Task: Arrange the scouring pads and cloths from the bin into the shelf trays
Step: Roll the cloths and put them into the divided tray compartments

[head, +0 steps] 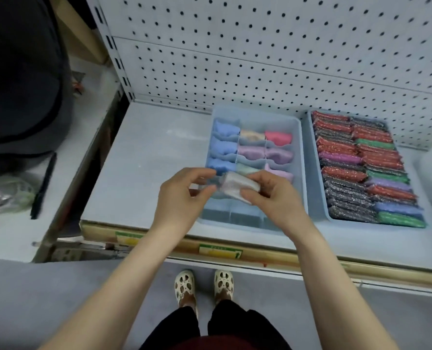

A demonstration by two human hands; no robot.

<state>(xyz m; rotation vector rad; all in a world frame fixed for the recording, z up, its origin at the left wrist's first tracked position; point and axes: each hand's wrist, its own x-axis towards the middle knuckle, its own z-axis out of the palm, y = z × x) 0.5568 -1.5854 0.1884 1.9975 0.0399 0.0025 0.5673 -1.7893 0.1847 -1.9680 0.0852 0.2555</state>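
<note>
Both of my hands hold a folded white cloth (pixel 236 185) above the front part of a pale blue divided tray (pixel 301 173) on the shelf. My left hand (pixel 184 195) pinches the cloth's left end. My right hand (pixel 273 195) grips its right end from above. The tray's rear compartments hold rolled cloths: blue ones (pixel 222 147) on the left, purple ones (pixel 265 154) in the middle, a pink one (pixel 278 138) at the back right. Its front compartments look empty. To the right, a second tray (pixel 308 157) is packed with glittery scouring pads (pixel 361 170) in red, grey, green and purple.
A white pegboard (pixel 260 59) rises behind the shelf (pixel 146 160). Left of the shelf sit a dark bag (pixel 20 84) and a black pen (pixel 43 185) on a lower surface. My feet in cream shoes (pixel 204 286) stand on the grey floor below.
</note>
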